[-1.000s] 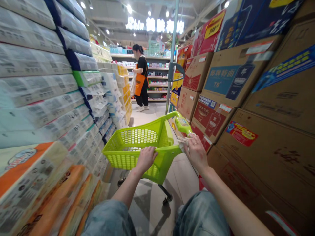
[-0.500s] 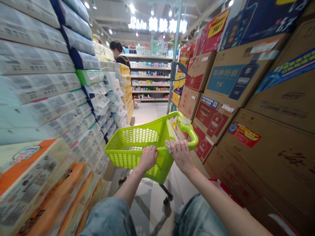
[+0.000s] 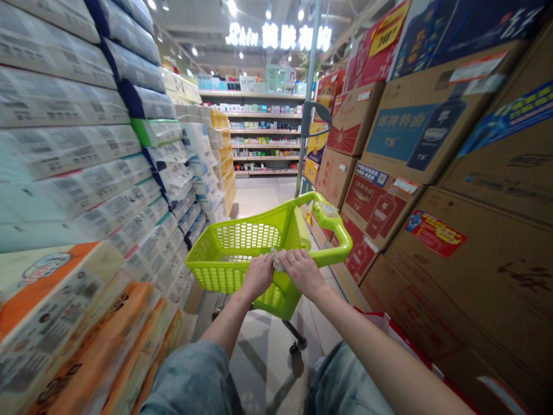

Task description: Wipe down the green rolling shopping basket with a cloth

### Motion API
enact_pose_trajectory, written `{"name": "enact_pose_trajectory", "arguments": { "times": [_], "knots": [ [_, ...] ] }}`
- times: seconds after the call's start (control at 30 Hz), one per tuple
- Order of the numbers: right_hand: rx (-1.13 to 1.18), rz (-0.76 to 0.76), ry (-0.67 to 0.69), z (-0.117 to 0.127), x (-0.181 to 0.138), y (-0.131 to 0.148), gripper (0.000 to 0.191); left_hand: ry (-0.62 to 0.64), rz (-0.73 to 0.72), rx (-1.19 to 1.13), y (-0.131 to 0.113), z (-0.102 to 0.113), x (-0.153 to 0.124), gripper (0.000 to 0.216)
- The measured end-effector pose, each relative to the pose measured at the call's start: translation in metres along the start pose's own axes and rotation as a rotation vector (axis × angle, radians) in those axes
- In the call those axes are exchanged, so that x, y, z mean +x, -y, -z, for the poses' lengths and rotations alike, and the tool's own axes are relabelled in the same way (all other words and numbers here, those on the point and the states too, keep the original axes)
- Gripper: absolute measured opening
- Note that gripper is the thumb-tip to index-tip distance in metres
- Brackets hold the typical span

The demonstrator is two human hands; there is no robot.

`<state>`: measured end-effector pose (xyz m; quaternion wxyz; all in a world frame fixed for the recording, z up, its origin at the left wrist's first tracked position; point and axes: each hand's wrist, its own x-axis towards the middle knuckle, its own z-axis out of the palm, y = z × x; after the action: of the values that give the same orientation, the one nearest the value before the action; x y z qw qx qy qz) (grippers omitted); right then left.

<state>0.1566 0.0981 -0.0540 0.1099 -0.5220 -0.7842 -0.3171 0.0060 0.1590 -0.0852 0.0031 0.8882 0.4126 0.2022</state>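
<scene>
A bright green plastic shopping cart [image 3: 224,275] stands askew in front of me, its basket to the left and its looped handle to the right. My left hand [image 3: 259,274] is closed over the near rim of the basket. Just beside it, my right hand [image 3: 300,270] presses a crumpled whitish tissue or cloth [image 3: 276,260] against the same rim. The tissue bunches between my two hands, mostly under the right fingers. A ring shows on my right hand. Inside the basket, the visible part holds nothing.
Stacked packs of tissue paper [image 3: 78,138] line the left side, with orange packs [image 3: 99,346] close by. Cardboard boxes [image 3: 397,132] are piled on the right. A grey metal pole [image 3: 310,86] rises behind the cart. Shelves of small goods [image 3: 263,132] close the aisle's far end.
My right hand has slid left along the rim with the tissue, coming up beside my left hand. The person at the far left of the aisle is out of sight.
</scene>
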Motion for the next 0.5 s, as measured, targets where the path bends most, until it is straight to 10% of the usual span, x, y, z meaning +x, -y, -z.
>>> {"name": "enact_pose_trajectory", "arguments": {
  "times": [0.5],
  "knots": [
    [-0.033, -0.296, -0.177, 0.023, -0.06, -0.082, 0.022, -0.029, 0.071, -0.03, -0.016, -0.002, 0.002, 0.021]
  ]
}}
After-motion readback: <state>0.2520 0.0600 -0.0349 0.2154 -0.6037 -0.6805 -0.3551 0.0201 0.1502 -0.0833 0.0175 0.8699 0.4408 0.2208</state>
